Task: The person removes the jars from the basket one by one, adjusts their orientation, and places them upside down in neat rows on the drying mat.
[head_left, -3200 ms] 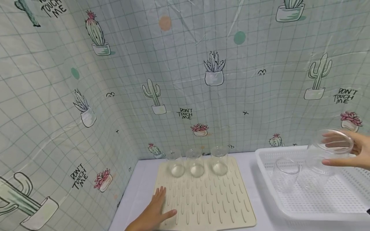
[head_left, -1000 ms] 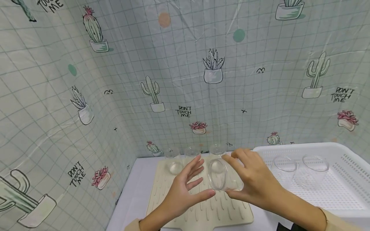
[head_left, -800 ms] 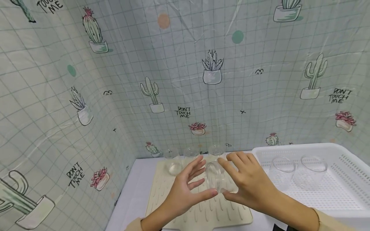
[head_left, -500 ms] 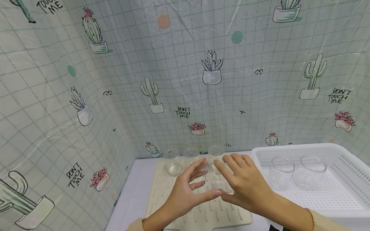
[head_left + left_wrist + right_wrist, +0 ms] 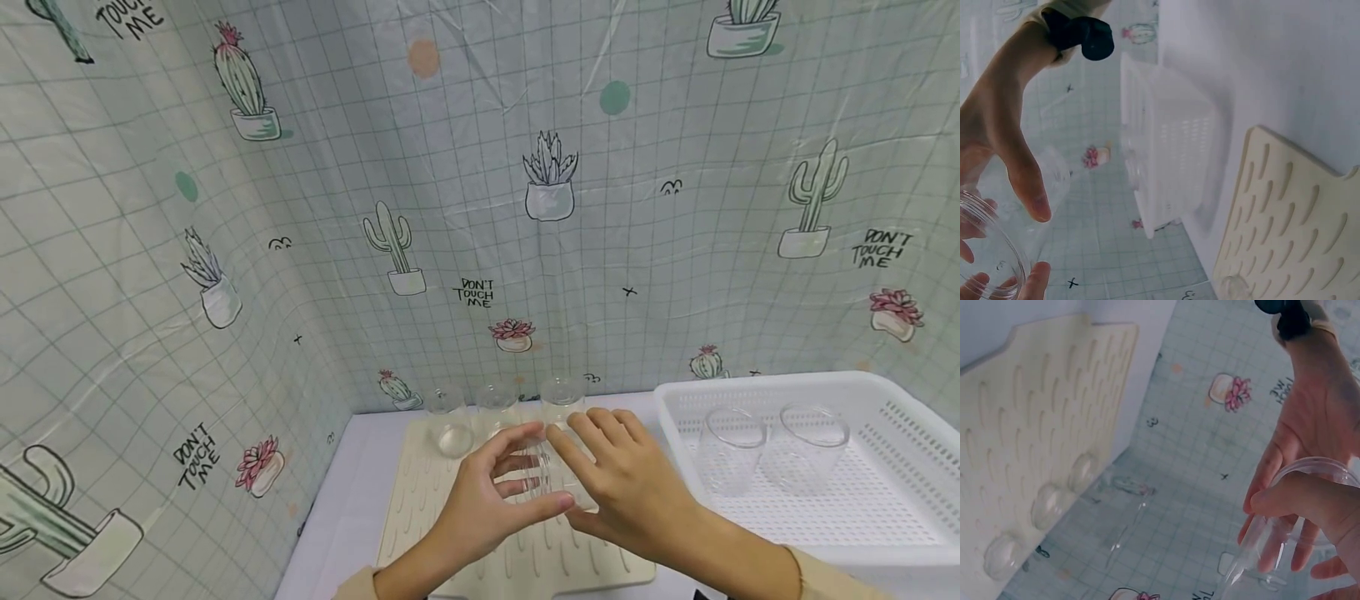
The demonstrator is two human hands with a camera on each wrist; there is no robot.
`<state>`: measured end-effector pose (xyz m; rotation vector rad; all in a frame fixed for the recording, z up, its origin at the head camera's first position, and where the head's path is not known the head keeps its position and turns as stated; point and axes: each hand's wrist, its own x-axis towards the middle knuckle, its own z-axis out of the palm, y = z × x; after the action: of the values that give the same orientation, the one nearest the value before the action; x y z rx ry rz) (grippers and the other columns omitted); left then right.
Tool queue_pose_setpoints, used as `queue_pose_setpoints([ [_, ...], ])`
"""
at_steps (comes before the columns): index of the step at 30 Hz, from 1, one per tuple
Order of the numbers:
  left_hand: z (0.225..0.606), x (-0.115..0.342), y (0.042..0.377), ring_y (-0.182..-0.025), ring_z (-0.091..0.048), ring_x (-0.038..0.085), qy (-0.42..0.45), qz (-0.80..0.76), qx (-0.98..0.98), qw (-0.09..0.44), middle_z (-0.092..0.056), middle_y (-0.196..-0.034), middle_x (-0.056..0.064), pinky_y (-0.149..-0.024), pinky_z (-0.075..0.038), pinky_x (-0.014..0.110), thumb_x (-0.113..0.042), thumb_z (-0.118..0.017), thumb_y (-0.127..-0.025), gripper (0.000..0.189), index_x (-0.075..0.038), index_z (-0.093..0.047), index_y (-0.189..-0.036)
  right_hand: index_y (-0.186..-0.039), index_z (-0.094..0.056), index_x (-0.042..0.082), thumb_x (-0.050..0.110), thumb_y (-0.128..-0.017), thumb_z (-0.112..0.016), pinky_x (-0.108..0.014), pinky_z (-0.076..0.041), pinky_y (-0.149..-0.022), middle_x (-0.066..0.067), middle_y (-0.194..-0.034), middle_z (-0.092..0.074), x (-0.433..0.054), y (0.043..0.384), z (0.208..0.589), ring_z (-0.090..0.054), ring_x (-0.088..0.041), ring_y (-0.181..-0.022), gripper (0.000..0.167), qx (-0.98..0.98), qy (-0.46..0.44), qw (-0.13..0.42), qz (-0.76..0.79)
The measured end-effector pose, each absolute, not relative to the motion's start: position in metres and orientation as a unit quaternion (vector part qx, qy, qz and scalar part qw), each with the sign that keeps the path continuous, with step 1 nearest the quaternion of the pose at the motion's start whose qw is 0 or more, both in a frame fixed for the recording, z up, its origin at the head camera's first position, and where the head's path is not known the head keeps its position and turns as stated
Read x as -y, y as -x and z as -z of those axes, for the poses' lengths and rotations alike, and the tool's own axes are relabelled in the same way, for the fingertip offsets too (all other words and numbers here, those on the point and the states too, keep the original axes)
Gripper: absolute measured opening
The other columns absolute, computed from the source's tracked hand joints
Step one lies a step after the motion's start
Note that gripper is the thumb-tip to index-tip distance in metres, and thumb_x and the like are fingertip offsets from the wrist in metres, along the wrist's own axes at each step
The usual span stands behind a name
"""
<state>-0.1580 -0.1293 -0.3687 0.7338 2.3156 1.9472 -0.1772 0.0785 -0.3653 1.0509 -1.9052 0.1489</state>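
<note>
From where I stood, the clear cup [image 5: 553,471] was held up over the cream ridged mat [image 5: 420,492], right between the two hands, and neither had far to go to it, since both were on it. It lay on its side, its long axis running roughly left to right, the mouth toward the left and the closed end toward the right; whether it dipped a little at one end I couldn't tell. The left hand [image 5: 486,496] was curled about the rim end, thumb on the near side and fingers on the far side, though I couldn't swear that every fingertip touched. The right hand [image 5: 622,479] gripped the body from the right, hiding most of it from me. So the left was nearer the mouth and the right nearer the base, and to my eye any turn of the cup hung on that, because standing it up meant swinging that sideways axis through the gap between the palms. Beyond the hands, at the far edge of the mat, stood a row of three cups [image 5: 497,402]. Well off to the right, a white basket [image 5: 780,385] sat on the table [image 5: 352,483] with two more cups [image 5: 733,450] in its left part.
</note>
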Motion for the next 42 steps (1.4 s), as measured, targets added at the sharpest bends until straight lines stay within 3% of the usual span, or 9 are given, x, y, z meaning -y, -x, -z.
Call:
queue_pose_setpoints([
  [9, 0.373, 0.129, 0.16, -0.112, -0.064, 0.03, -0.227, -0.636, -0.738, 0.009, -0.06, -0.132, 0.002, -0.088, -0.056, 0.034, -0.022, -0.084, -0.083, 0.06, -0.016, -0.058, -0.136, -0.119, -0.062, 0.003, 0.042, -0.038, -0.094, -0.046, -0.045, -0.077, -0.012, -0.106, -0.057, -0.078, 0.178, 0.37, -0.055, -0.033, -0.093, 0.096, 0.785, -0.426, 0.445, -0.07],
  [18, 0.38, 0.138, 0.169, -0.112, -0.065, 0.03, -0.21, -0.648, -0.732, 0.018, -0.061, -0.132, 0.01, -0.089, -0.055, 0.036, -0.021, -0.081, -0.086, 0.057, -0.007, -0.057, -0.136, -0.138, -0.053, 0.015, 0.059, -0.058, -0.091, -0.048, -0.041, -0.091, 0.001, -0.127, -0.055, -0.094, 0.183, 0.37, -0.052, -0.022, -0.116, 0.098, 0.828, -0.387, 0.313, -0.258],
  [20, 0.381, 0.14, 0.172, -0.111, -0.065, 0.029, -0.205, -0.658, -0.724, 0.022, -0.061, -0.131, 0.011, -0.088, -0.056, 0.035, -0.019, -0.081, -0.086, 0.057, -0.006, -0.057, -0.136, -0.141, -0.05, 0.017, 0.052, -0.061, -0.093, -0.044, -0.041, -0.094, 0.003, -0.132, -0.053, -0.099, 0.187, 0.37, -0.051, -0.02, -0.12, 0.097, 0.824, -0.361, 0.281, -0.334],
  [23, 0.38, 0.142, 0.175, -0.109, -0.066, 0.027, -0.2, -0.671, -0.714, 0.024, -0.062, -0.129, 0.012, -0.084, -0.057, 0.034, -0.014, -0.081, -0.085, 0.057, -0.003, -0.057, -0.136, -0.145, -0.046, 0.016, 0.029, -0.067, -0.095, -0.029, -0.043, -0.096, 0.002, -0.134, -0.053, -0.107, 0.192, 0.372, -0.051, -0.017, -0.121, 0.093, 0.805, -0.313, 0.23, -0.449],
  [25, 0.379, 0.143, 0.176, -0.109, -0.067, 0.025, -0.197, -0.679, -0.707, 0.026, -0.062, -0.128, 0.012, -0.082, -0.058, 0.032, -0.011, -0.081, -0.085, 0.058, -0.002, -0.056, -0.136, -0.145, -0.044, 0.013, 0.012, -0.073, -0.09, -0.021, -0.045, -0.094, -0.003, -0.134, -0.053, -0.11, 0.194, 0.375, -0.052, -0.016, -0.121, 0.085, 0.78, -0.283, 0.185, -0.527],
  [28, 0.379, 0.143, 0.177, -0.108, -0.067, 0.025, -0.195, -0.684, -0.702, 0.026, -0.063, -0.127, 0.013, -0.081, -0.058, 0.032, -0.01, -0.081, -0.084, 0.059, 0.0, -0.055, -0.137, -0.146, -0.041, 0.008, 0.0, -0.085, -0.077, -0.02, -0.047, -0.092, -0.011, -0.133, -0.051, -0.112, 0.195, 0.38, -0.054, -0.017, -0.121, 0.072, 0.73, -0.243, 0.108, -0.63],
  [34, 0.38, 0.144, 0.178, -0.108, -0.067, 0.027, -0.194, -0.688, -0.699, 0.02, -0.062, -0.127, 0.016, -0.08, -0.058, 0.033, -0.009, -0.081, -0.084, 0.059, -0.002, -0.056, -0.137, -0.144, -0.038, 0.007, 0.003, -0.097, -0.06, -0.033, -0.051, -0.096, -0.014, -0.134, -0.051, -0.108, 0.195, 0.396, -0.057, -0.022, -0.122, 0.052, 0.611, -0.216, -0.014, -0.762],
  [38, 0.381, 0.145, 0.178, -0.107, -0.067, 0.027, -0.192, -0.69, -0.697, 0.016, -0.062, -0.129, 0.017, -0.081, -0.058, 0.034, -0.008, -0.082, -0.084, 0.059, -0.003, -0.056, -0.137, -0.146, -0.029, -0.001, 0.008, -0.102, -0.053, -0.043, -0.049, -0.099, -0.011, -0.134, -0.053, -0.102, 0.196, 0.407, -0.056, -0.027, -0.125, 0.051, 0.532, -0.229, -0.069, -0.812],
  [42, 0.381, 0.145, 0.177, -0.108, -0.066, 0.028, -0.192, -0.694, -0.693, 0.015, -0.061, -0.131, 0.017, -0.082, -0.058, 0.034, -0.009, -0.082, -0.084, 0.06, -0.002, -0.055, -0.137, -0.146, -0.03, 0.003, 0.015, -0.105, -0.047, -0.046, -0.045, -0.104, -0.01, -0.138, -0.052, -0.095, 0.194, 0.414, -0.053, -0.028, -0.13, 0.046, 0.479, -0.238, -0.118, -0.837],
])
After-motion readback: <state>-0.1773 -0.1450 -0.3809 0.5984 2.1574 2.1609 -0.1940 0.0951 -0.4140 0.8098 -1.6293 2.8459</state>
